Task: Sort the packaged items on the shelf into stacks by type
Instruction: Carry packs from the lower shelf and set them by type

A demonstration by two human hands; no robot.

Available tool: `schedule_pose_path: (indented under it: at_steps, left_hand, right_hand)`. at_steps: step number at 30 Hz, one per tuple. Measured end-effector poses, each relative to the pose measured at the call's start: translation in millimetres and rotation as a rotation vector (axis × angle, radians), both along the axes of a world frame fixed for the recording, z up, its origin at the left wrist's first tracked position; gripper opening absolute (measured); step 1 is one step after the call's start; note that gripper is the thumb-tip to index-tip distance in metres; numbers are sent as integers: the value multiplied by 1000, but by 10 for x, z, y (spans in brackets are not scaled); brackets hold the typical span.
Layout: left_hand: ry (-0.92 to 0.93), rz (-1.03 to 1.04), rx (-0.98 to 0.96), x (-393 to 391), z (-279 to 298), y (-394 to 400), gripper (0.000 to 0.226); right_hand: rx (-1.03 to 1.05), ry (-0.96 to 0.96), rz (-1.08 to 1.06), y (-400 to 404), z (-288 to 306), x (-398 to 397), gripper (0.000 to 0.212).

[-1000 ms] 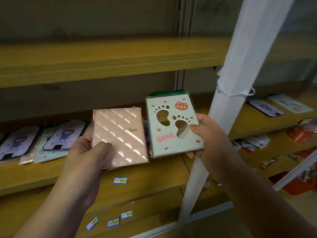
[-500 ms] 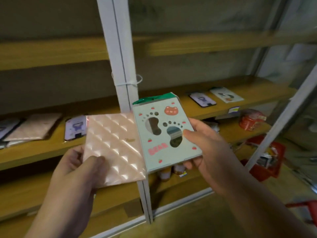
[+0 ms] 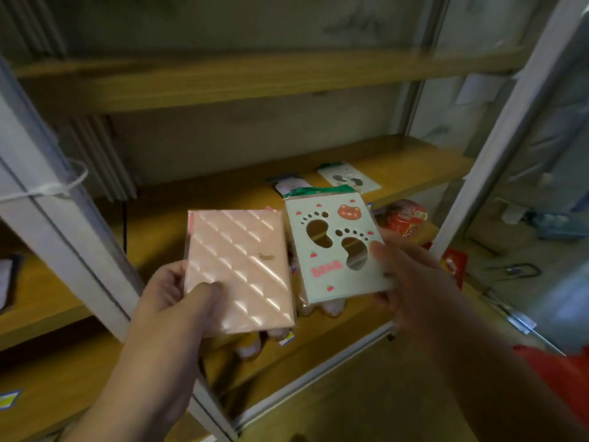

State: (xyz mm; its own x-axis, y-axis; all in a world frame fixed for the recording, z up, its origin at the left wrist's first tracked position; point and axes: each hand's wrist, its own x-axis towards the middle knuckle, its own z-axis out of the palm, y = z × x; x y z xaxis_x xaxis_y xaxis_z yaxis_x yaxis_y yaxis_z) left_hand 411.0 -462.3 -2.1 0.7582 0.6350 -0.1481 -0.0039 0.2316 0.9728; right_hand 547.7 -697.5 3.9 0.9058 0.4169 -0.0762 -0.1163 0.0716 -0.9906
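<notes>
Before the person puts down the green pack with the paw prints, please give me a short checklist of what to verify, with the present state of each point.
1. Right hand holds the green paw-print pack firmly: ok.
2. Left hand keeps the pink quilted pack apart from it: ok.
3. A matching paw-print pack lies on the shelf as the stack to join: ok.
4. Way to that pack is free of the white post: ok.
5. The purple pack beside it is a different type: cannot tell, partly hidden.
</notes>
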Motion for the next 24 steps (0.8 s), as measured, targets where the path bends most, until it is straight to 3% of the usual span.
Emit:
schedule_pose_path:
  at_steps: [12, 19, 24]
  left_hand:
    - [-31, -57, -33, 1897, -109, 108, 40]
    - [21, -58, -31, 2365, -177, 117, 34]
    - [15, -26, -72, 2590, -142, -12, 33]
  right_hand:
    - [-270, -94, -172, -84, -131, 1991, 16]
    - [-385, -62, -184, -115, -272, 2802, 17]
    - [-492, -174, -85, 84, -226, 3295, 18]
